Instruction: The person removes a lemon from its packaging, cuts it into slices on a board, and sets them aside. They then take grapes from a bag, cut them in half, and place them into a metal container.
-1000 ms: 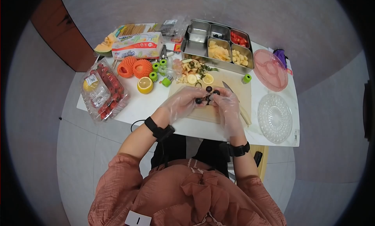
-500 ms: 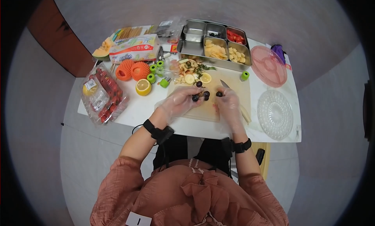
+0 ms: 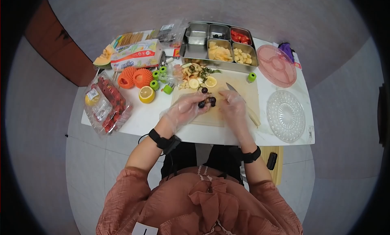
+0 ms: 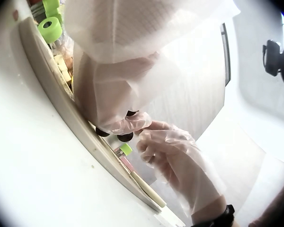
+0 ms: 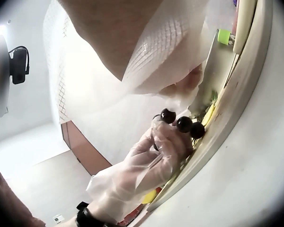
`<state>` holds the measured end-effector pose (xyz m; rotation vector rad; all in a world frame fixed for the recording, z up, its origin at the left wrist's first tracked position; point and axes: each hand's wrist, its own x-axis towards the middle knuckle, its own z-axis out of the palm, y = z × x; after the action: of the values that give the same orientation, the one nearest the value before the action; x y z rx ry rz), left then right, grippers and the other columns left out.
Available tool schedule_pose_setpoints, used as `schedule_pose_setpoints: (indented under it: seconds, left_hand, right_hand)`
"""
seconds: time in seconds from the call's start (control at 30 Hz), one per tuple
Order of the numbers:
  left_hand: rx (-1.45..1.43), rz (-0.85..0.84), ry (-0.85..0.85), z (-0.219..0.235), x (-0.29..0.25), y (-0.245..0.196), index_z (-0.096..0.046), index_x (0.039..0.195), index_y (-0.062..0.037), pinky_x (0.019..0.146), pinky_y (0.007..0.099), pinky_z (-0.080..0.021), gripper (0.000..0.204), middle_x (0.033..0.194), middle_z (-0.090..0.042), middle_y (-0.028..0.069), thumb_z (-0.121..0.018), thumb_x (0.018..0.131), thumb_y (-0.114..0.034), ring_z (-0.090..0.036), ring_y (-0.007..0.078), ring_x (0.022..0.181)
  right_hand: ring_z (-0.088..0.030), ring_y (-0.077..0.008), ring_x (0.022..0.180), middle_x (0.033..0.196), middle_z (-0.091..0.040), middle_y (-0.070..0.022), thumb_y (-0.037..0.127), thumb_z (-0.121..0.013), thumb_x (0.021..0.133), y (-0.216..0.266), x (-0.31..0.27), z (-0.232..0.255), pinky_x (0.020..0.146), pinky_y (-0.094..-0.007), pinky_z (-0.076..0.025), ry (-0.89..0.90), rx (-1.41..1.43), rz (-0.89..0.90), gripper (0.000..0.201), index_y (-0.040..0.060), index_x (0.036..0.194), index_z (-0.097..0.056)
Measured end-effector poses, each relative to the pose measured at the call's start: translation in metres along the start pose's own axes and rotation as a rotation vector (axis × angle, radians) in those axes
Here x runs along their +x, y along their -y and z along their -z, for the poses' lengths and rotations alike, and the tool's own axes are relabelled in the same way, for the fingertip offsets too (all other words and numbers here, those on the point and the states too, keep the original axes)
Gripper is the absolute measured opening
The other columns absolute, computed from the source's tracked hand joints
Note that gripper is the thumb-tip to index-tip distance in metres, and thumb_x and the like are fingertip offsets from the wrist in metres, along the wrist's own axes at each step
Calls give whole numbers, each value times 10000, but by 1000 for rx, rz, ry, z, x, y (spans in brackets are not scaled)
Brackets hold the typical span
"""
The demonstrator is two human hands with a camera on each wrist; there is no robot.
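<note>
My gloved left hand (image 3: 185, 109) holds a small bunch of dark grapes (image 3: 213, 101) by its fingertips, over the pale cutting board (image 3: 243, 78). In the right wrist view, several round grapes (image 5: 183, 124) stick out above the left fingers. Close on the right is my gloved right hand (image 3: 235, 111), its fingers bent and their tips right by the bunch. In the left wrist view, the right hand (image 4: 168, 153) has its index finger reaching toward the left fingertips. I cannot tell whether a grape is tucked inside it. Just beyond it lies a knife with a pale handle (image 3: 254, 118).
Fruit scraps (image 3: 195, 70) and lemon slices (image 3: 210, 81) lie at the board's back edge. Behind stands a metal tray (image 3: 195, 51) of cut fruit. Clear plate (image 3: 286, 116) and pink divided dish (image 3: 277, 66) are right; lemon half (image 3: 146, 95) and strawberry box (image 3: 109, 103) left.
Both hands were together at the bunch, then the right drew away rightward with a grape at its fingertips. That grape is now out of sight. The left hand keeps hold of the bunch.
</note>
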<state>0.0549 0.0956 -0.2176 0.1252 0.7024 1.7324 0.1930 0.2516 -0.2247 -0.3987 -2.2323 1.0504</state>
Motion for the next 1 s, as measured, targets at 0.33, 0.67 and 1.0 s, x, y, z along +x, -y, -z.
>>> schedule_pose_setpoints:
  seconds: [0.33,0.67,1.0]
  left_hand:
    - [120,-23,-33,-6,-4,0,-596,1196,-10,874,288,-510,202,1131,-633,56,-598,1006,-79,-610,141,1013]
    - [162,-3,29,-7,-5,0,-580,1161,-3,827,284,-508,179,1105,-625,76,-600,987,-37,-613,148,957]
    - [151,-42,-15,-15,-5,1,-572,1153,19,818,291,-513,185,1103,-617,99,-607,976,-21,-612,168,935]
  right_hand:
    - [-652,-171,819,929,-694,-102,64,-722,854,51,7,5,726,-298,-513,212,208,-163,281,-18,1121,-685]
    - [-665,-107,748,859,-718,-92,55,-700,865,32,-1,1,698,-252,-522,213,434,-348,274,-42,1109,-619]
    - [-675,-118,820,874,-697,-66,30,-670,897,14,-6,-10,742,-230,-520,208,741,-395,287,-43,1164,-595]
